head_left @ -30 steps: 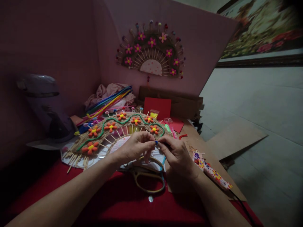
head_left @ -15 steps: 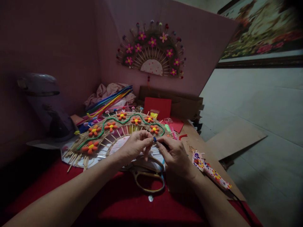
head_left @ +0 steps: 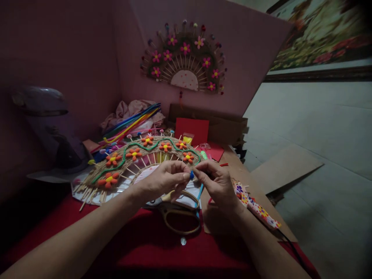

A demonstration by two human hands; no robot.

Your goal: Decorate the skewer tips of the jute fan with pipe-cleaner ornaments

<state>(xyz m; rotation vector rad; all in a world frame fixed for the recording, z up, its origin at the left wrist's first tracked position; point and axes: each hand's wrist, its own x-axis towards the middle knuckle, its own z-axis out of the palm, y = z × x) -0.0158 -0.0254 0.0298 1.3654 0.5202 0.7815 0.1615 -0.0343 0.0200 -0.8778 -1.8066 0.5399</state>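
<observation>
My left hand (head_left: 171, 176) pinches a small blue piece (head_left: 192, 175), perhaps rolled pipe cleaner, between thumb and fingertips. On its other side, my right hand (head_left: 216, 182) has its thumb and index finger closed at the same piece. Behind both hands lies a half-round craft fan (head_left: 157, 146) of twine and wooden sticks, with orange flowers, a wavy green cord and coloured tips. Scissors (head_left: 181, 230) with gold-coloured handles rest just under my left hand, their blades partly hidden.
A flower-patterned glue gun (head_left: 263, 213) with a black cord lies on cardboard (head_left: 247, 170) at the right. Pipe cleaners (head_left: 133, 124) and red sheets (head_left: 192, 130) are at the back. A purple jug-like container (head_left: 58, 135) stands left. A small round silvery piece (head_left: 183, 241) lies on the red cloth (head_left: 139, 248).
The blue piece shows more between my fingertips, and my right hand's fingers have shifted slightly around it. The whole view has drifted a little; the fan and scissors stay in place.
</observation>
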